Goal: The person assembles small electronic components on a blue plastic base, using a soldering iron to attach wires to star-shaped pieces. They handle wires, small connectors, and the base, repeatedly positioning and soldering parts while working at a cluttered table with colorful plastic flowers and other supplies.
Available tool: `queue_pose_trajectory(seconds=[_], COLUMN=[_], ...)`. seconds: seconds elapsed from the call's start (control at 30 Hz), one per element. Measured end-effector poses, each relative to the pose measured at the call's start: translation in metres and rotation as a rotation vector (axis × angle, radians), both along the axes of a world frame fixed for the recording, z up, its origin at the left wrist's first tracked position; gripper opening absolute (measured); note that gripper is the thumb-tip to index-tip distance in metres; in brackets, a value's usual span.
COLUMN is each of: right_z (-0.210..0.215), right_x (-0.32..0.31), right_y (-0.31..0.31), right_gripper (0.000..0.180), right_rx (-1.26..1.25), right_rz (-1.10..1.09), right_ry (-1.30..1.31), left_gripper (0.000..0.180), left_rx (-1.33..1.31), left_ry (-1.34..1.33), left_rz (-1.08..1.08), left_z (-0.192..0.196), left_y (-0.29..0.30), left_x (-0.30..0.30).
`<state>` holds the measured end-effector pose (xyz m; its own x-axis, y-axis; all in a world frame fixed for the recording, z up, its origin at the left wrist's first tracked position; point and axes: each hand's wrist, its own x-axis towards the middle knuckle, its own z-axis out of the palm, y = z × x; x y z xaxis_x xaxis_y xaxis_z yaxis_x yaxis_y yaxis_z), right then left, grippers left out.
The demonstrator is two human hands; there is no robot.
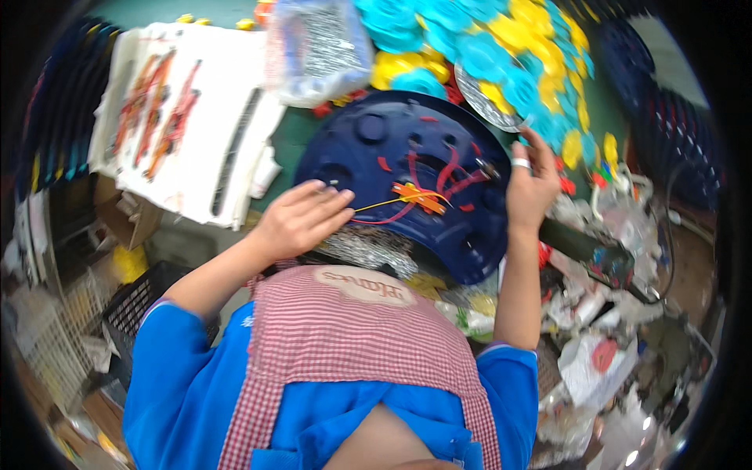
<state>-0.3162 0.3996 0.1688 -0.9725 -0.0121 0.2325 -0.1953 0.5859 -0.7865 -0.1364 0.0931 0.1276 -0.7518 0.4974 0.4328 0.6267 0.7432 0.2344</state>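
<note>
A dark blue plastic shell (368, 160) with round recesses lies in front of me. On it are red wires (450, 168) and an orange part (419, 197) with a yellow wire. My left hand (305, 219) rests over the shell's left near edge, fingers stretched out and close to the yellow wire, holding nothing I can see. Beside the shell's right rim, my right hand (534, 178), with a ring on one finger, has its fingers bent and their tips close together near a shiny metal dish (507, 121). Anything between those fingertips is too small and blurred to name.
Turquoise and yellow plastic pieces (486, 59) are heaped at the back. A lined box of metal screws or pins (321, 43) stands back left, beside a white sheet (211, 102) with red wired parts. Dark shells are stacked on both sides. Plastic bags (619, 227) crowd the right.
</note>
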Motion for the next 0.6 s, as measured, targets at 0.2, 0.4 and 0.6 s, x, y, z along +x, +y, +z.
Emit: queue_pose_trajectory(seconds=[0.2,0.4,0.6], right_z=[0.0,-0.02,-0.025], right_x=[-0.037,-0.048,-0.068], right_y=[0.025,0.026,0.004], right_gripper=[0.028,0.026,0.026], right_rx=[-0.317,-0.215,-0.173], right_rz=[-0.123,0.01,0.064], right_ry=[0.121,0.007,0.01], left_gripper=[0.016,0.018,0.029], left_rx=[-0.182,-0.376,-0.329], left_ry=[0.308,0.832,0.444], left_rz=[0.161,0.891,1.592], left_z=[0.073,0.158,0.204], left_y=[-0.062,-0.266,-0.422], left_x=[0.005,0.029,0.08])
